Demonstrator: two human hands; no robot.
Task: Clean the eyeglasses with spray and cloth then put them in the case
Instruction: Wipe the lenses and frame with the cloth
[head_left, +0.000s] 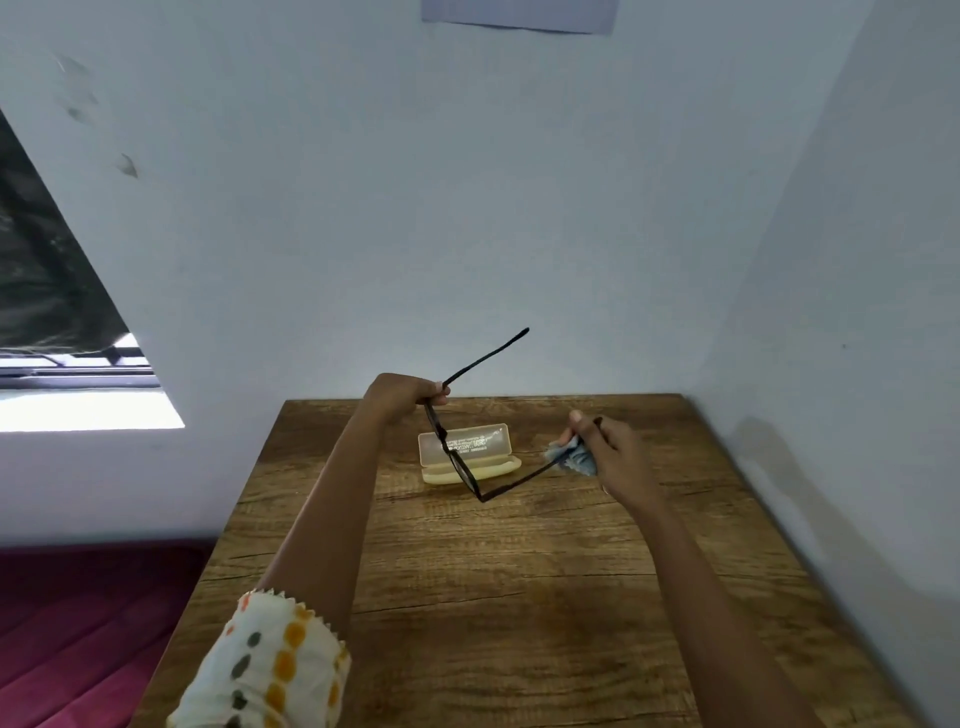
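Black-framed eyeglasses (462, 467) hang in the air above the wooden table (519, 597), both temples unfolded. My left hand (402, 395) pinches the frame near its left hinge, and that temple sticks up toward the wall. My right hand (610, 449) grips the end of the other temple together with a crumpled blue-grey cloth (569, 457). Under the glasses lies an open cream case (493, 465), its lid tilted back. No spray bottle is in view.
The table stands in a corner, with white walls close behind and at the right. A dark red surface (78, 623) lies low at the left, below a window (62, 364).
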